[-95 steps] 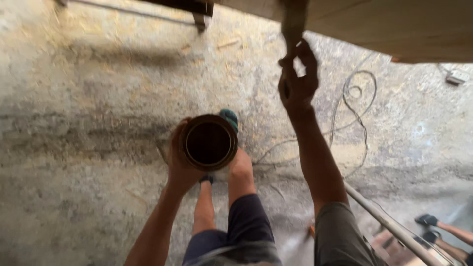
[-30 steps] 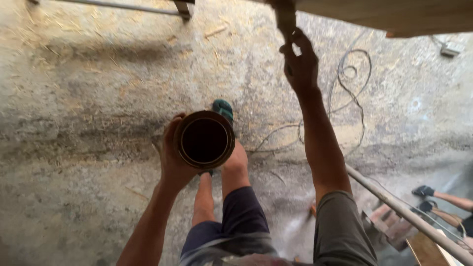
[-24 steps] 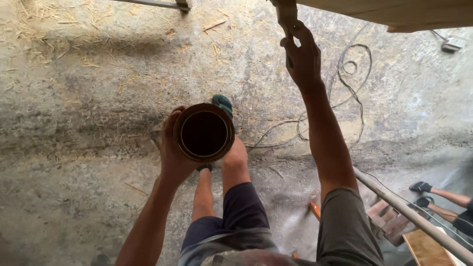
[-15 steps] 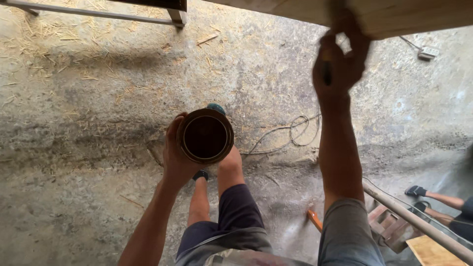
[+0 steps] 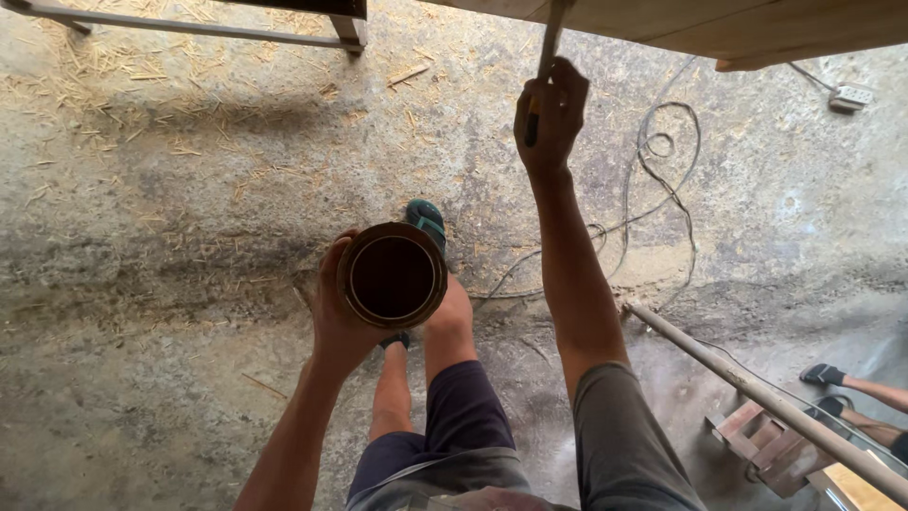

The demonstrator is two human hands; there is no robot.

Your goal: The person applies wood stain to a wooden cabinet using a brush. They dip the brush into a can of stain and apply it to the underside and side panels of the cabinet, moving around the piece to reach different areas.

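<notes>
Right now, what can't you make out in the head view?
- Can, held by the left hand: its inside is dark, so any contents are unreadable.
- Brush in the right hand: its upper end is lost against the wooden board.
- Teal shoe: mostly hidden behind the can.
- Another person's feet: the rest is cut off by the right edge.

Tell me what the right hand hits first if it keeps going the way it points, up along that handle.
Most likely the wooden board overhead. The right hand grips a thin brush handle that runs up to the board's underside, with nothing else visible between them. How large the gap is cannot be judged from this view.
</notes>
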